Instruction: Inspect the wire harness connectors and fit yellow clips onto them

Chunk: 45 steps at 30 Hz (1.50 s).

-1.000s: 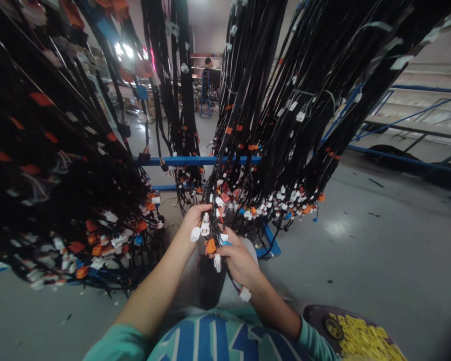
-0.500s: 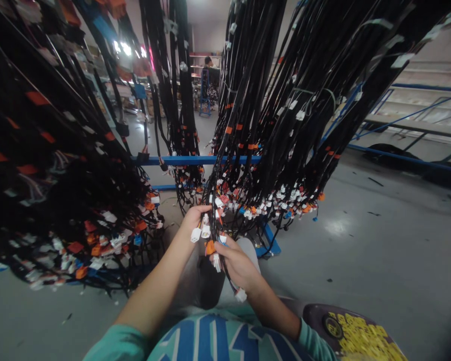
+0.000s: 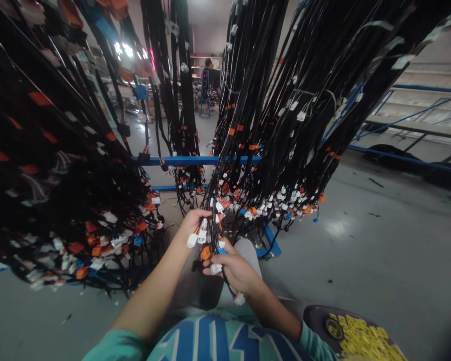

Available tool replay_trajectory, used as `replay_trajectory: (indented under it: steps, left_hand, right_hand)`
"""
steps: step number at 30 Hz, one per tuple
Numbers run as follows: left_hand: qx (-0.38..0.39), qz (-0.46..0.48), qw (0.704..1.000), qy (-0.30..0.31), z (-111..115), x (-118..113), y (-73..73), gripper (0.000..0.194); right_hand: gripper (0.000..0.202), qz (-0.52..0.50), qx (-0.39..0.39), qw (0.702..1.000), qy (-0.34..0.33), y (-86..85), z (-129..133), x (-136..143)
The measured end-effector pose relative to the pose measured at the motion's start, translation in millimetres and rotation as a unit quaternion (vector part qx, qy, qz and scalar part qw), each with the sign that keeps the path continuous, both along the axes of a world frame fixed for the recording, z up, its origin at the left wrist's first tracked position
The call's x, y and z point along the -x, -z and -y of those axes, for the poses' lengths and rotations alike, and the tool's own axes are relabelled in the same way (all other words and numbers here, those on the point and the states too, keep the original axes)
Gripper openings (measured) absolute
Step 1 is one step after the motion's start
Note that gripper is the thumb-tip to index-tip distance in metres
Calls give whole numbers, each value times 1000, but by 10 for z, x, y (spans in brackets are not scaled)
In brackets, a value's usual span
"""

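Note:
My left hand (image 3: 192,223) is closed around the lower end of a black wire harness (image 3: 215,200), at its left side. Two white connectors (image 3: 202,235) hang just below those fingers. Lower down, my right hand (image 3: 237,271) pinches a white connector (image 3: 216,268) on one of the harness's branches. An orange connector (image 3: 206,252) dangles left of the right fingertips, and a blue connector (image 3: 222,245) shows above them. Another white connector (image 3: 239,299) hangs on wires below the right palm. Parts of both hands' fingers are hidden by the wires.
Thick bundles of black harnesses (image 3: 300,125) hang ahead and at the left (image 3: 60,165). A blue rack bar (image 3: 195,160) crosses behind my hands. A dark stool seat with yellow lettering (image 3: 361,333) stands at lower right. A person (image 3: 209,65) is far back.
My right fingers have shifted from beside the orange connector to the white connector below it, which has turned sideways. The orange connector has swung slightly left and down. My left hand has barely moved.

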<state>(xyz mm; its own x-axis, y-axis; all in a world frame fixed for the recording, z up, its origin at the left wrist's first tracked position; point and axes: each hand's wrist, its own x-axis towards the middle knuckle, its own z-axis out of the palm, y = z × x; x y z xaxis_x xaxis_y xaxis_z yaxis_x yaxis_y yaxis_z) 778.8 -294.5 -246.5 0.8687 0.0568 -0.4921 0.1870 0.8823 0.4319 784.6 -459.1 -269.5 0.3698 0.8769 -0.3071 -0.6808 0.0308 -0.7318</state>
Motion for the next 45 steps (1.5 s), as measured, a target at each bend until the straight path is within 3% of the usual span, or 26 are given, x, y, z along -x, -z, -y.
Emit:
replay_trajectory:
  steps: [5, 12, 20, 22, 25, 28, 33, 35, 37, 40, 42, 45]
  left_hand:
    - [-16, 48, 999, -6, 10, 56, 15, 54]
    - [-92, 119, 987, -65, 99, 111, -24, 66]
    - [-155, 153, 976, 17, 66, 205, -28, 77]
    - [-153, 163, 973, 55, 54, 224, 14, 69]
    - [-155, 141, 972, 104, 67, 263, 98, 37]
    - [-186, 104, 971, 103, 106, 310, 169, 20]
    - [-287, 72, 948, 120, 202, 349, 196, 20]
    - [-357, 50, 926, 111, 262, 330, 189, 18]
    - [-449, 20, 890, 75, 340, 290, 184, 22]
    - [-600, 1, 800, 8, 479, 226, 197, 39]
    - [-657, 20, 754, -8, 566, 210, 232, 51]
    - [-659, 37, 751, 10, 642, 262, 319, 53]
  right_hand:
    - [52, -10, -21, 1000, -17, 12, 21, 13]
    - [51, 0, -18, 1000, -24, 15, 43, 9]
    - [57, 28, -6, 999, -44, -4, 87, 29]
    - [62, 37, -2, 998, -51, 15, 89, 33]
    - [62, 100, 12, 993, -65, 61, 94, 34]
    - [65, 253, 18, 962, -99, 92, 134, -25]
    - [51, 430, 14, 871, -239, 51, 279, -389]
    - [42, 458, 50, 867, -193, 17, 292, -582]
    - [41, 460, 73, 883, -60, -14, 236, -740]
    - [50, 417, 59, 901, 105, -56, 28, -848]
    - [53, 415, 38, 899, 136, -81, -148, -834]
    - [38, 426, 25, 893, 146, -104, -370, -755]
